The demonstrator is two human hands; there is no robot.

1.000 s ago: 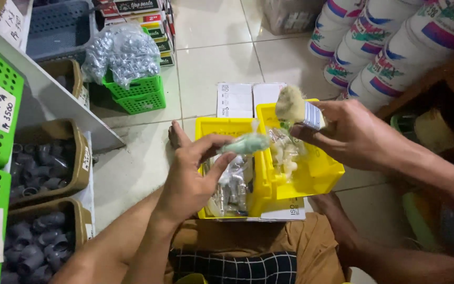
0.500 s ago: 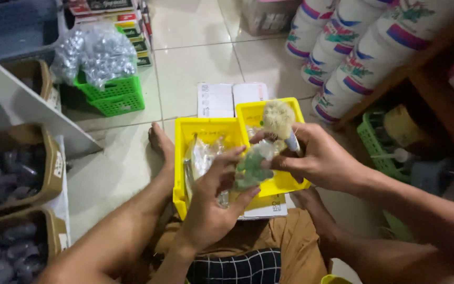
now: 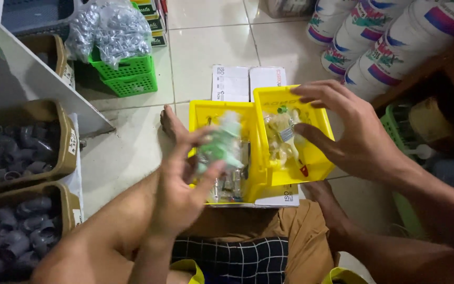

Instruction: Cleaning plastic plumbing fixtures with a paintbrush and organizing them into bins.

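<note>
My left hand holds a small clear bag with green parts over the left yellow bin; the bag is blurred. My right hand hovers with spread fingers over the right yellow bin, holding nothing. That bin contains clear packets of pale fittings. More clear packets lie in the left bin under the bag. Both bins rest on white boxes on my lap.
Cardboard boxes of grey pipe fittings sit on a shelf at left. A green basket with bagged grey parts stands on the tiled floor. Stacked white buckets lie at upper right. A green basket is at right.
My right hand let go of the pale packet, which now lies in the right bin, and opened. My left hand keeps the green bag, moved left over the left bin.
</note>
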